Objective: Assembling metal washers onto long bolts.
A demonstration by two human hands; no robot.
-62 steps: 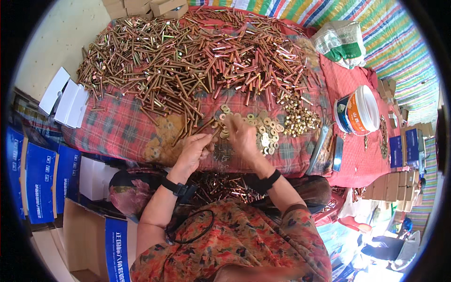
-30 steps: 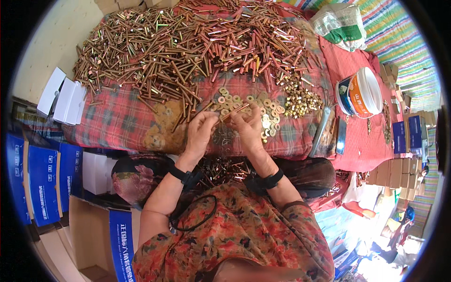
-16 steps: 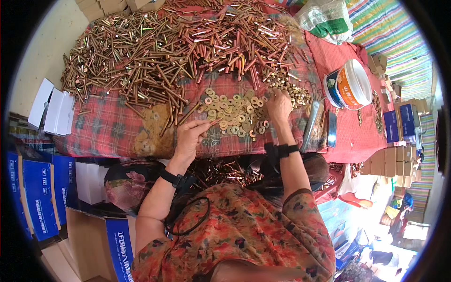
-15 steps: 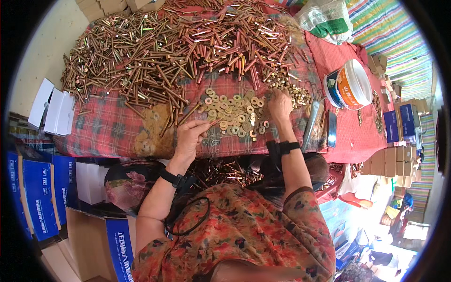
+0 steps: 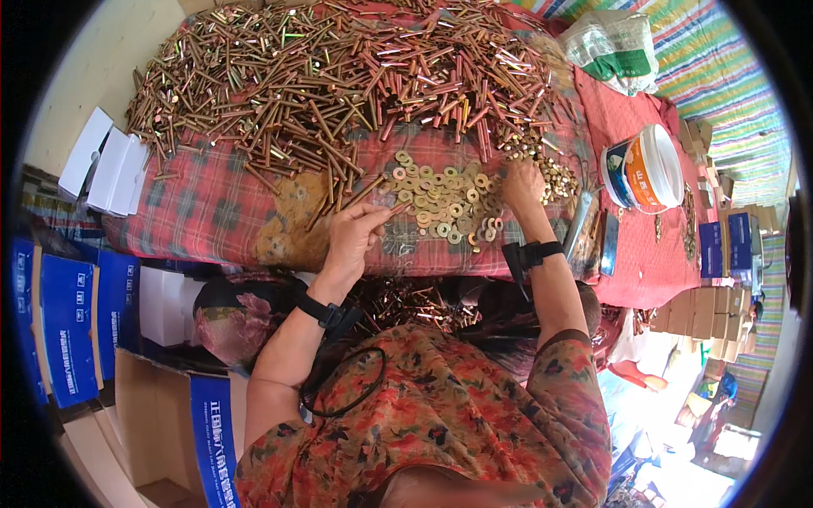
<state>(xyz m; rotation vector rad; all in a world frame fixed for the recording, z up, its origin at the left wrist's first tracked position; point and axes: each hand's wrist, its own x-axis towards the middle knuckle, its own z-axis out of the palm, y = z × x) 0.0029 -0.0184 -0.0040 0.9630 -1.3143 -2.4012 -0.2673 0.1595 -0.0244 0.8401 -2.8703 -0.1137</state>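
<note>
Over the near edge of the plaid cloth, my left hand point(image 5: 354, 243) is closed in a pinch, and a thin copper-coloured piece point(image 5: 400, 208) pokes out at its fingertips. Just beyond and to the right of it lies a spread of flat brass-coloured washers point(image 5: 436, 196). My right hand point(image 5: 524, 184) reaches down at the right side of these washers, against a small heap of nuts point(image 5: 556, 176). Its fingers are curled, and what they grip, if anything, is hidden. Behind both hands a big heap of long copper-coloured bolts point(image 5: 313, 93) covers the far part of the cloth.
A white bucket point(image 5: 665, 169) stands on the red cloth to the right, near a flat metal bar point(image 5: 579, 222) and a dark phone-like slab point(image 5: 610, 244). White boxes point(image 5: 118, 182) sit at the left edge. An open carton point(image 5: 157, 415) is at lower left.
The whole view has shifted slightly, so the table appears farther right. My left hand keeps its pinch beside the washers, and my right hand stays at the nuts.
</note>
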